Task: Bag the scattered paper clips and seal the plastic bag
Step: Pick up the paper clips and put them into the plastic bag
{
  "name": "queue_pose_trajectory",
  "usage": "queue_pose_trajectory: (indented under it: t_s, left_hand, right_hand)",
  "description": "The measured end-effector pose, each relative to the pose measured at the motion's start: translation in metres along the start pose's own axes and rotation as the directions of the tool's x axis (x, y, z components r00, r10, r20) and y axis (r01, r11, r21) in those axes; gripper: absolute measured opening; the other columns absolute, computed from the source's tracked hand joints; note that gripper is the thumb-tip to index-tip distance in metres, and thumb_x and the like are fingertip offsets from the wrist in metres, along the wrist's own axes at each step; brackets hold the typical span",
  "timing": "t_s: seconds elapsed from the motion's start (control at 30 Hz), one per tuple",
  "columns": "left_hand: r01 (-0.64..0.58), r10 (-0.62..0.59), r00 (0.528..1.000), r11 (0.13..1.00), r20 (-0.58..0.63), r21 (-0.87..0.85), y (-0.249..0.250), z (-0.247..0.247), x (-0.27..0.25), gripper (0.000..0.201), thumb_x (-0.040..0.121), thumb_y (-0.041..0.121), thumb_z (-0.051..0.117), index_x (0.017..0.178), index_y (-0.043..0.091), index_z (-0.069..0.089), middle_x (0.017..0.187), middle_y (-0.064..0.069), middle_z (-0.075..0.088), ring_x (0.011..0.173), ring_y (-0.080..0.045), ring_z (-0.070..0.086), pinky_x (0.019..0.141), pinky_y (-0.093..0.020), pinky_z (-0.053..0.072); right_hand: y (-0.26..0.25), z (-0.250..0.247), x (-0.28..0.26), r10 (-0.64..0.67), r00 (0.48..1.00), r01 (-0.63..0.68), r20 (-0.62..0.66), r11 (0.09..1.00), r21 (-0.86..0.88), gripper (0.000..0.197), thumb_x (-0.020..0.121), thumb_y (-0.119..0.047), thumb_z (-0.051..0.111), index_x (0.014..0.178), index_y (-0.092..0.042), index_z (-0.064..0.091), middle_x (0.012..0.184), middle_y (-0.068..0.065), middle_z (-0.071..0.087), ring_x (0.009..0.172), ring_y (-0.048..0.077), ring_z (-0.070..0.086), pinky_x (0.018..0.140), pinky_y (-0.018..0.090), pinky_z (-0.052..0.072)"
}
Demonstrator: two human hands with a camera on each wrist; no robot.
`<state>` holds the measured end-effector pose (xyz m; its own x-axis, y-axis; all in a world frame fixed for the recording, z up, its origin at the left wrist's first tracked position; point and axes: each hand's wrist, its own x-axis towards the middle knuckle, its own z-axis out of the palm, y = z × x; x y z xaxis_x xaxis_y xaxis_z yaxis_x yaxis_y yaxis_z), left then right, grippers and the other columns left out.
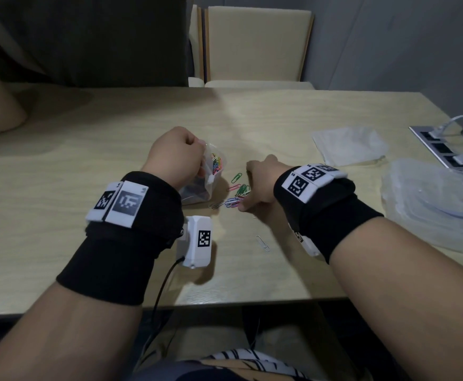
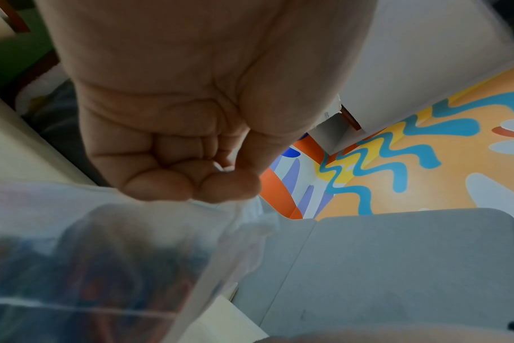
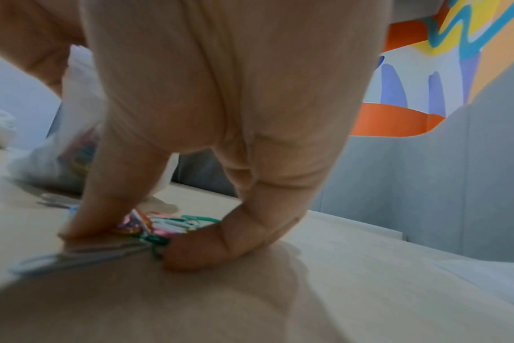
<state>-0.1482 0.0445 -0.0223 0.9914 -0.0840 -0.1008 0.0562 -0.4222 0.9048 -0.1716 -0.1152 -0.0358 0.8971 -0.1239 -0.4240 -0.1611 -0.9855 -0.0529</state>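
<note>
The left hand (image 1: 177, 156) pinches the limp plastic bag (image 1: 208, 177) at its rim; the right hand (image 1: 260, 185) pinches light, slippery paper clips (image 1: 237, 195) beneath its fingertips.

In the left wrist view the clear plastic bag (image 2: 109, 266) at 7 o'clock is a blur; the colours inside cannot be told apart as clips. The right hand (image 1: 260, 182) covers part of the coloured paper clip pile (image 1: 238, 195), so its count is unclear. The stack of clear plastic containers (image 1: 439, 207) at 3 o'clock is cut off by the head view's edge.
</note>
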Motion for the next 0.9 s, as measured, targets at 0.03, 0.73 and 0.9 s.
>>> queue_pose_trajectory:
  t_s: [0.03, 0.73, 0.9]
  left_hand:
    - [0.004, -0.004, 1.0, 1.0, 0.002, -0.003, 0.0, 0.0, 0.001, 0.017, 0.094, 0.018, 0.05, 0.078, 0.014, 0.055, 0.072, -0.017, 0.062, 0.06, -0.04, 0.066, 0.056, -0.056, 0.059]
    - [-0.039, 0.043, 0.995, 0.998, -0.088, 0.047, 0.001, 0.001, 0.007, 0.018, 0.097, 0.018, 0.051, 0.08, 0.015, 0.056, 0.069, -0.004, 0.062, 0.04, -0.01, 0.057, 0.035, -0.021, 0.044]
    - [-0.055, 0.063, 0.992, 0.995, -0.105, 0.078, -0.001, 0.0, 0.012, 0.022, 0.096, 0.019, 0.05, 0.075, 0.02, 0.055, 0.066, 0.003, 0.06, 0.062, -0.018, 0.057, 0.058, -0.027, 0.048]
  right_hand:
    - [0.001, 0.001, 0.003, -0.031, 1.0, 0.031, 0.001, 1.0, -0.005, 0.08, 0.069, -0.055, 0.077, 0.131, -0.016, 0.046, 0.13, 0.014, 0.041, 0.107, 0.036, 0.057, 0.09, 0.041, 0.049]
    - [0.004, 0.009, 0.031, -0.104, 0.979, 0.097, -0.173, 0.994, -0.047, 0.016, 0.086, -0.019, 0.061, 0.097, -0.012, 0.07, 0.097, 0.007, 0.07, 0.087, 0.029, 0.065, 0.073, 0.029, 0.048]
    - [0.01, -0.011, 0.012, -0.043, 0.978, 0.098, -0.207, 0.958, 0.268, 0.014, 0.086, -0.02, 0.068, 0.096, -0.01, 0.071, 0.1, 0.008, 0.071, 0.097, 0.027, 0.066, 0.076, 0.028, 0.05]
